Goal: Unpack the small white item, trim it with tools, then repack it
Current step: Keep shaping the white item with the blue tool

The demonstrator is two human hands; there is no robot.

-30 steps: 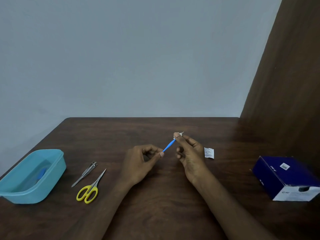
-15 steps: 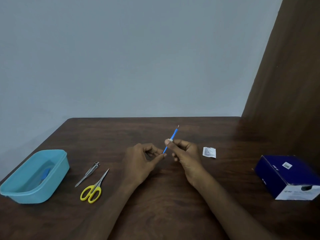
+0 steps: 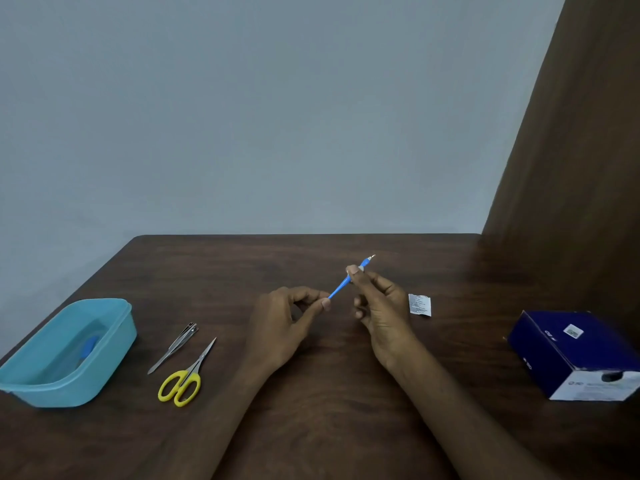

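The right hand (image 3: pixel 381 306) pinched a thin blue stick (image 3: pixel 341 285) near its upper end between thumb and forefinger, its other fingers curled loosely below. The left hand (image 3: pixel 287 323) pinched the stick's lower end between thumb and forefinger tip, so both grips were closed on the same thing, held above the middle of the dark wooden bench (image 3: pixel 311 427). The stick slanted up to the right — a slender blue shaft with a pale band where the right fingers covered it and a small whitish tip (image 3: pixel 372 257) at the top. The tip was too small to make out in shape, and the right fingers hid the part of the shaft beneath them.

Just right of the right hand lay a small white printed wrapper (image 3: pixel 419 305), flat on the bench; its print was unreadable. Farther right sat a dark blue box (image 3: pixel 575 351), its near corner cut off by the frame edge. Left of the hands lay yellow-handled scissors (image 3: pixel 185 379) with blades closed and, beside them, a metal nail clipper (image 3: pixel 175 346). At the far left stood a teal plastic tub (image 3: pixel 114 341) — something blue lay inside, blurred through the wall and not identifiable.
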